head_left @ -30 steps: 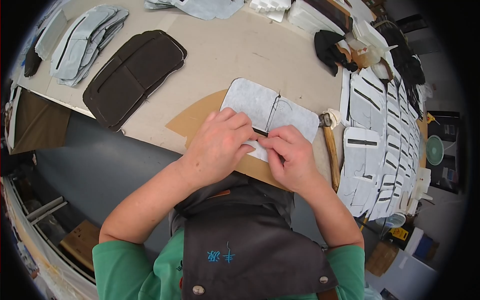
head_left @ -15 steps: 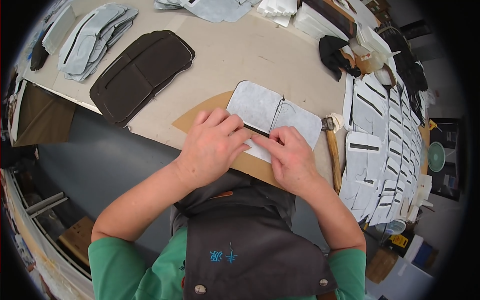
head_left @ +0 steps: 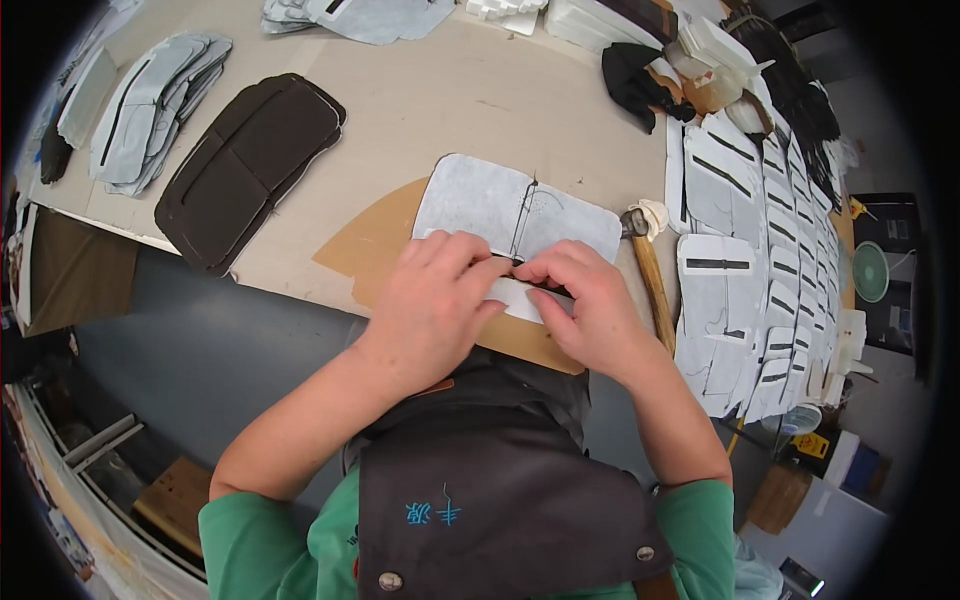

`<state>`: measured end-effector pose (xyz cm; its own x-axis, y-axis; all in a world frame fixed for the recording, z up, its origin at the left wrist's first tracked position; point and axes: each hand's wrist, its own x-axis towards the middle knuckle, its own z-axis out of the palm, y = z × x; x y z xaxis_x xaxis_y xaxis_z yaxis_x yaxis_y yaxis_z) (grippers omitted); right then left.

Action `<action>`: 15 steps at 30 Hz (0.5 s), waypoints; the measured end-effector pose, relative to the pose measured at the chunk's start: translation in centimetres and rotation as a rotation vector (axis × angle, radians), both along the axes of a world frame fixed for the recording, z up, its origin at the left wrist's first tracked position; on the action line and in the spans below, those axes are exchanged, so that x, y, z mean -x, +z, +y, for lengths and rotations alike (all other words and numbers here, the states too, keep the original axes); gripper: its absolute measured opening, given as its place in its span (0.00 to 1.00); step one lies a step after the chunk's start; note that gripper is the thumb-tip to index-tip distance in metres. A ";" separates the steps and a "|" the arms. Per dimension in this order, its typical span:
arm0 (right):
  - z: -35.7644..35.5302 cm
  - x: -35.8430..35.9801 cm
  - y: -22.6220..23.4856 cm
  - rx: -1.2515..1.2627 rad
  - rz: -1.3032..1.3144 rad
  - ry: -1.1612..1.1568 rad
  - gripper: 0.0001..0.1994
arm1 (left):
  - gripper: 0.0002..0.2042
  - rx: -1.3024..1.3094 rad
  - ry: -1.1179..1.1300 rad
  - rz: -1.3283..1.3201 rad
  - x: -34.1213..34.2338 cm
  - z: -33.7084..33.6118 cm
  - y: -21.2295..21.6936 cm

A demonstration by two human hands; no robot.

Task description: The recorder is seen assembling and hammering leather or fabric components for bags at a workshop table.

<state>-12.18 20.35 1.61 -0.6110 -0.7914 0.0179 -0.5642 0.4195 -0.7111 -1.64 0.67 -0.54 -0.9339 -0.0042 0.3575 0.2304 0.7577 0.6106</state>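
A pale grey-white fabric panel [head_left: 475, 200] with a dark seam and loose thread lies on a brown board [head_left: 360, 235] at the table's near edge. Along its near side runs a dark slot, with a white strip [head_left: 515, 297] below it. My left hand [head_left: 425, 315] is closed, its thumb and fingers pinching the panel by the slot. Close beside it, my right hand [head_left: 590, 310] pinches the same edge between index finger and thumb. The fingertips almost meet and hide part of the slot. A wooden-handled hammer [head_left: 655, 285] lies just right of the panel.
A stack of dark brown panels [head_left: 250, 170] lies to the left, with a pale panel stack [head_left: 160, 110] beyond it. Many overlapping pale pieces [head_left: 720, 300] with dark slots cover the right side. Black cloth [head_left: 635, 85] and a glue bottle [head_left: 715, 90] stand at the back right.
The view has shifted a little. My right hand's index finger, stretched out before, is now bent, with the thumb brought forward at the slot. My left fingers stay at the panel's edge.
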 end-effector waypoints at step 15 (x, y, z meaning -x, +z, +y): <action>0.9 -1.1 -1.0 -0.019 0.393 0.125 0.18 | 0.16 0.138 -0.022 0.042 -0.2 1.3 -1.5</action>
<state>-11.07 21.28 0.62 -0.4595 -0.8618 0.2151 -0.8387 0.3413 -0.4245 -1.41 1.99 -2.02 -0.9174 0.0678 0.3922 0.2709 0.8282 0.4907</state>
